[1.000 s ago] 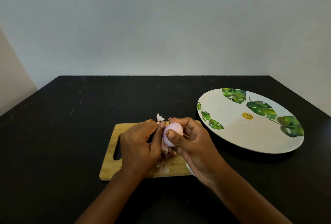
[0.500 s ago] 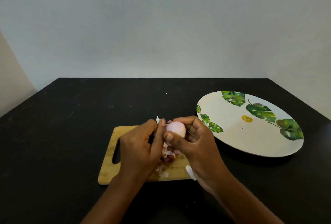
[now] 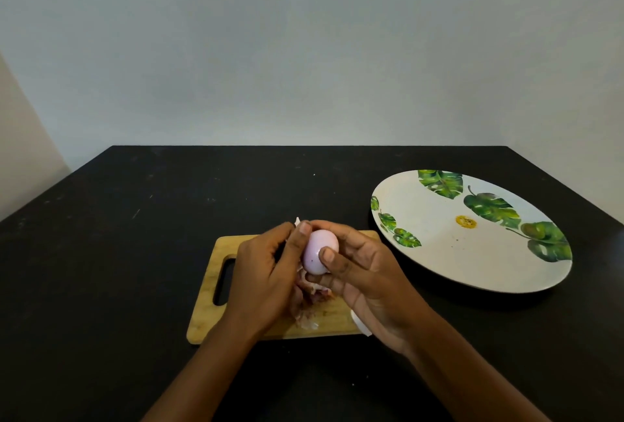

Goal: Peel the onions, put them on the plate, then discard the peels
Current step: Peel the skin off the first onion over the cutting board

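A pale pink peeled onion is held just above the wooden cutting board. My right hand grips it from the right, thumb across its front and fingers curled behind. My left hand is curled against the onion's left side, its thumb lying along the onion's edge; a scrap of skin shows at its fingertips. A pile of reddish onion peels lies on the board under both hands. The white plate with green leaf prints sits to the right with nothing on it.
The black table spreads around the board and ends at a grey wall behind. A white object pokes out from under my right wrist at the board's near right corner; what it is cannot be told.
Both hands and the onion have stayed over the board. The onion has turned a little in my fingers, and my right thumb now lies across its front.
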`<state>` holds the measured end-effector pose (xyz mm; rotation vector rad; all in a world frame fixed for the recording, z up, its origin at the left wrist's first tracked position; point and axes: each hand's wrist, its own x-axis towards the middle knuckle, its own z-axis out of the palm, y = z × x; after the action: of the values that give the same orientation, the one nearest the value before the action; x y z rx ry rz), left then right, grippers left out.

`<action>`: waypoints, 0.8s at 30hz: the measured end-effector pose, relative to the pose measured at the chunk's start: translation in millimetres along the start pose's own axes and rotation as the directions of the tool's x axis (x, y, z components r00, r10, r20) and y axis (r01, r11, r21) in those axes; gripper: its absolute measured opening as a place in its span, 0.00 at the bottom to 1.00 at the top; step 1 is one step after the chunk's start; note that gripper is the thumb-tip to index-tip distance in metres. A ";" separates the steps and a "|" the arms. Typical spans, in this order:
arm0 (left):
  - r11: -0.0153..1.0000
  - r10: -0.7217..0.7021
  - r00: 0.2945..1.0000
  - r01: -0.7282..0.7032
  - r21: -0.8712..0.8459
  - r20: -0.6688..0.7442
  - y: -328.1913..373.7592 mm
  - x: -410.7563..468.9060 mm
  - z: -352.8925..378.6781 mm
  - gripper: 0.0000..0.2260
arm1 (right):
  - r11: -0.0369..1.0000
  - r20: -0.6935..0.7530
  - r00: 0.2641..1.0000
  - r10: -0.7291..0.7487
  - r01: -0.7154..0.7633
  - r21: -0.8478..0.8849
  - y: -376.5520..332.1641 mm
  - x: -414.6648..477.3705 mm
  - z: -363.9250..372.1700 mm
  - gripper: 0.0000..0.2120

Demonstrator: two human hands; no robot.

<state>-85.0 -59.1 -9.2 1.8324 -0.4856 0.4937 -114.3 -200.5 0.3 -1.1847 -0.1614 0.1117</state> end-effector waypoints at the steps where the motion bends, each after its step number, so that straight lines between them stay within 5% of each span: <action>1: 1.000 0.005 1.000 -0.005 0.003 0.015 -1.5 0.6 -0.4 0.18 | 1.000 -0.007 1.000 -0.002 0.002 -0.011 0.6 0.7 -0.7 0.20; 11: 0.849 0.244 0.967 -0.180 0.497 -0.066 -15.0 -1.9 2.4 0.18 | 0.982 -0.099 0.989 -0.112 0.095 -0.162 8.6 4.3 -1.0 0.20; 19: 0.800 0.367 0.930 -0.305 0.517 -0.019 -24.3 3.1 0.2 0.16 | 0.794 -0.198 0.924 -0.326 0.154 -0.588 13.5 -1.9 8.3 0.21; 22: 0.855 0.258 0.965 -0.200 0.478 -0.057 -20.5 3.6 0.9 0.19 | 0.793 -0.131 0.935 -0.330 0.199 -0.576 12.8 -0.3 5.4 0.19; 24: 0.934 0.146 0.986 -0.111 0.340 -0.080 -15.7 4.5 1.7 0.21 | 0.887 -0.069 0.966 -0.251 0.201 -0.415 10.8 2.4 -0.1 0.18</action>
<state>-72.4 -56.5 -19.4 2.0943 -0.4735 0.7985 -112.0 -196.2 -9.5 -1.5743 -0.2219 -0.2112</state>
